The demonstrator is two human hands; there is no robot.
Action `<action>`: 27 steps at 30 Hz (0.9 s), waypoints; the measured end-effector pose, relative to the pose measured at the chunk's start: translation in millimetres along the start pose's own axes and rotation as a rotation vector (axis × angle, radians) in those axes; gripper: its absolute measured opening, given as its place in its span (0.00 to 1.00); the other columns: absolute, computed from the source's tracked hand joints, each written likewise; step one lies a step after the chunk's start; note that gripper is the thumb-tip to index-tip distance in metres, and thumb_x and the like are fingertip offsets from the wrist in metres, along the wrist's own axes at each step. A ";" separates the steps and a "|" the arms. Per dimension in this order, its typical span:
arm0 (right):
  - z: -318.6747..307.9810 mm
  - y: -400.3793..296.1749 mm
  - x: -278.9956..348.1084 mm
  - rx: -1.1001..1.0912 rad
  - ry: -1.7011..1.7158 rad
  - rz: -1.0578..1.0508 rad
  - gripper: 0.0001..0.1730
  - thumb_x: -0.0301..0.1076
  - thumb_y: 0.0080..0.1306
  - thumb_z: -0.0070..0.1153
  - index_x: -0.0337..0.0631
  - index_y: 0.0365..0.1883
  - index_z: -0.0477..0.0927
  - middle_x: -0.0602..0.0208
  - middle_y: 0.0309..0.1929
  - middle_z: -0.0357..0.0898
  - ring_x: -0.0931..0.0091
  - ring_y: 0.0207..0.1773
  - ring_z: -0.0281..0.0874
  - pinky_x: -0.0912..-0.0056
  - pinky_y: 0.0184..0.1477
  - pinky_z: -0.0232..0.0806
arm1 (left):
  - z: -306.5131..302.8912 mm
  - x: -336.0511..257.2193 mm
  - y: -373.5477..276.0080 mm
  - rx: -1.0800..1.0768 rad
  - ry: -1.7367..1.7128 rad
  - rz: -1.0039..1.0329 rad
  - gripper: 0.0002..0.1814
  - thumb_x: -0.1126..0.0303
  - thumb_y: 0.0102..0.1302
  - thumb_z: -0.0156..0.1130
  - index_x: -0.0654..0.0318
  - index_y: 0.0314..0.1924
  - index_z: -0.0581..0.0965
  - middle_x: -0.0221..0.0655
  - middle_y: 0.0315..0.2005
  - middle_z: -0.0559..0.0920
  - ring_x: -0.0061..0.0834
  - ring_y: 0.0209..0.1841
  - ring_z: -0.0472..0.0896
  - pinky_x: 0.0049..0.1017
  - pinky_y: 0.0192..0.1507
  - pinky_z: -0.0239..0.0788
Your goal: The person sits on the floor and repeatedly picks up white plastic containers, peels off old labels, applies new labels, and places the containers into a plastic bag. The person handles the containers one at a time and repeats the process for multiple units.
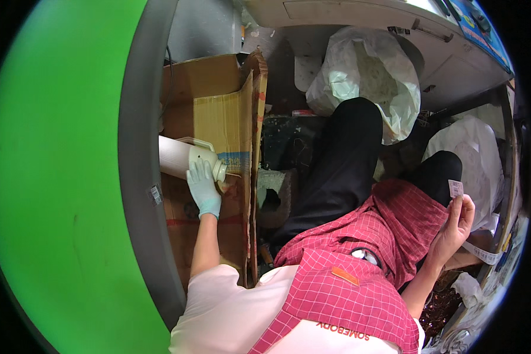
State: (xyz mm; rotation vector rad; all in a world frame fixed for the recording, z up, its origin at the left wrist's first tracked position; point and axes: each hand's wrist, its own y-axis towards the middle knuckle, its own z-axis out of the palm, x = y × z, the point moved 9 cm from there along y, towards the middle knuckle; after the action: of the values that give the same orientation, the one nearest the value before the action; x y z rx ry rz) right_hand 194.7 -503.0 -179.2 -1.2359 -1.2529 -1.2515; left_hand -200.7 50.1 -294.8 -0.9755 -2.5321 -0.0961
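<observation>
My left hand [203, 186], in a pale knitted glove with a light blue cuff, lies with straight fingers on the shoulder of a white plastic flask [172, 155]. The flask is on its side, its neck pointing right and its handle on the far side; its left end is hidden behind a grey edge. Bare, my right hand [458, 221] is raised at the right and pinches a small pale printed label [455, 188] between thumb and fingertips.
An open cardboard box [181, 239] lies below the flask. Beyond my knees stands a translucent plastic bag [336, 84], with another white bag [482, 155] at the right. A large green surface [62, 177] with a grey edge [144, 159] borders the left; a white cabinet [358, 15] stands ahead.
</observation>
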 end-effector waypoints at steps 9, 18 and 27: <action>73.1 -15.0 -7.0 0.279 0.276 0.319 0.06 0.29 0.75 0.63 0.41 0.47 0.81 0.78 0.38 0.77 0.85 0.36 0.69 0.80 0.40 0.63 | 20.4 -40.1 36.2 0.080 -0.065 0.332 0.28 0.73 0.62 0.61 0.53 0.64 0.78 0.34 0.72 0.73 0.48 0.81 0.58 0.60 0.82 0.31; 44.0 -16.5 5.6 0.332 0.574 0.381 0.08 0.32 0.75 0.63 0.40 0.48 0.80 0.76 0.37 0.79 0.84 0.39 0.73 0.79 0.44 0.65 | -374.7 -62.8 -44.0 -1.064 -1.416 0.609 0.38 0.59 0.55 0.70 0.69 0.65 0.74 0.51 0.64 0.75 0.47 0.68 0.73 0.42 0.73 0.62; 70.8 -0.2 106.0 0.801 1.088 0.008 0.03 0.28 0.76 0.58 0.41 0.45 0.80 0.66 0.45 0.83 0.75 0.52 0.84 0.43 0.71 0.69 | -438.1 -217.5 34.0 -0.521 -1.954 1.029 0.38 0.46 0.66 0.64 0.69 0.65 0.72 0.48 0.59 0.80 0.46 0.62 0.79 0.44 0.69 0.69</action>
State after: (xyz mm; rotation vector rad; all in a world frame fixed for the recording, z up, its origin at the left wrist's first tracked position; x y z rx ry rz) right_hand 192.1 -428.5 -75.7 0.0780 -0.7452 -0.9849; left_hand 124.3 -153.1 11.0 -3.7628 -2.5261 0.9927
